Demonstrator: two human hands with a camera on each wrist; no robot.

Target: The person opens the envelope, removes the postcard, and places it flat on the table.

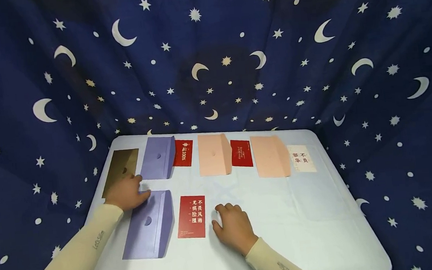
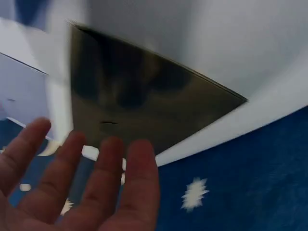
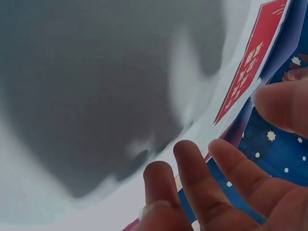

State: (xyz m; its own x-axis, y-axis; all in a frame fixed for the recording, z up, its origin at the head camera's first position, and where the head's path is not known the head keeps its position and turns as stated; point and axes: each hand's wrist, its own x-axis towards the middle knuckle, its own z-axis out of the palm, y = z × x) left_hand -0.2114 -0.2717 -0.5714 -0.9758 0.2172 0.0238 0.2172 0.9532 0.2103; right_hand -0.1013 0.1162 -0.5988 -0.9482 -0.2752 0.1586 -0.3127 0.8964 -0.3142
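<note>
My left hand [image 1: 126,193] hangs over the near end of a dark gold envelope [image 1: 121,161] at the table's far left. In the left wrist view its fingers [image 2: 110,175] are extended and apart, with nothing held, and the gold envelope [image 2: 139,91] lies beyond them. A purple envelope [image 1: 144,240] lies just below that hand, flap side to the right. Beside it is a red card [image 1: 191,223] with white characters. My right hand [image 1: 235,228] hovers right of this card, fingers loosely bent and holding nothing; the right wrist view shows the red card [image 3: 248,65] past the thumb.
Along the table's back lie another purple envelope [image 1: 156,159], a red card [image 1: 184,154], a peach envelope [image 1: 212,156], a second red card [image 1: 241,154], another peach envelope [image 1: 269,158] and a cream card [image 1: 302,159]. Dark blue star-and-moon cloth [image 1: 227,87] hangs around the white table [image 1: 325,237].
</note>
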